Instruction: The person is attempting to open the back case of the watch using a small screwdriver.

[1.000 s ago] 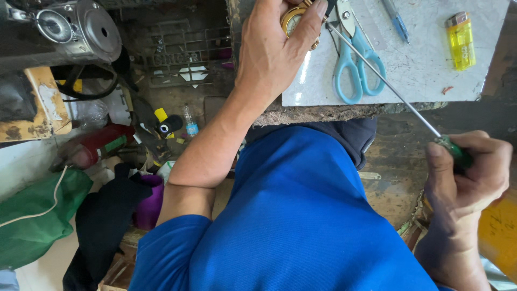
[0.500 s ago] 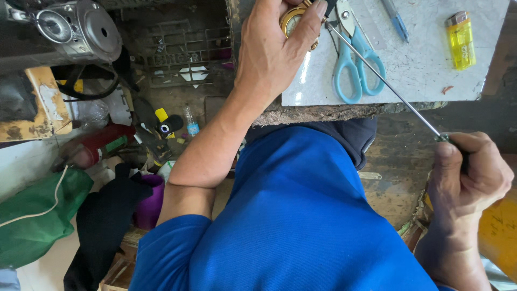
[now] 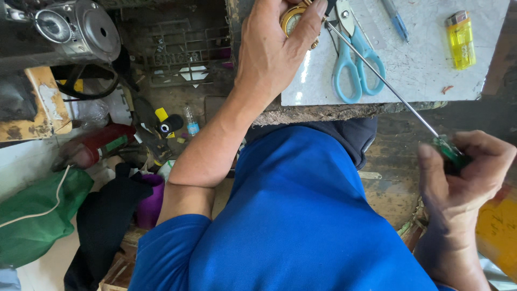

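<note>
My left hand (image 3: 274, 48) grips a small round gold-coloured object (image 3: 293, 19) at the near edge of a white slab (image 3: 420, 70). My right hand (image 3: 466, 178) is closed around the green handle (image 3: 449, 151) of a long thin screwdriver. Its metal shaft (image 3: 382, 81) runs diagonally up across the slab, and the tip reaches the gold object under my left fingers. Blue-handled scissors (image 3: 355, 56) lie on the slab just beneath the shaft.
A yellow lighter (image 3: 460, 40) and a blue pen (image 3: 396, 19) lie on the slab. To the left are a metal machine (image 3: 75, 32), a red cylinder (image 3: 94, 145), a green bag (image 3: 37, 215) and dark cloth (image 3: 102, 226). My blue shirt (image 3: 301, 215) fills the foreground.
My right hand has shifted its fingers around the green handle, as if turning it. The left hand and the gold object have stayed put.
</note>
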